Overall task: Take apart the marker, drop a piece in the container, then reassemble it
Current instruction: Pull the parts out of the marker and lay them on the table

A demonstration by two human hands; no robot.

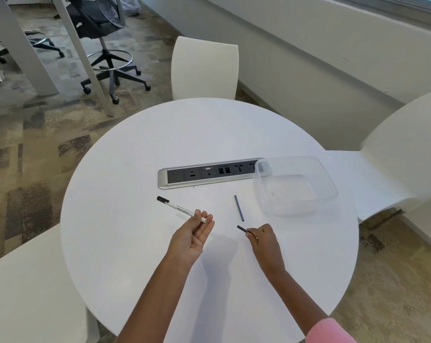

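Clear plastic container [295, 185] sitting bare inside, partly over the socket strip [209, 175]; white marker barrel [182, 209] pinched in left hand [192, 237]; small black piece [243, 229] — identity unclear — pinched in right hand [262, 240]; grey rod [239, 208] lying on table [209, 134] between — pink sleeve [329, 331] cut off.

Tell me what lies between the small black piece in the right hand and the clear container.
Nothing visible blocks it. The right hand holds the small black piece above bare table; the clear container sits open-topped beyond it. The thin dark rod lies just left of that path.
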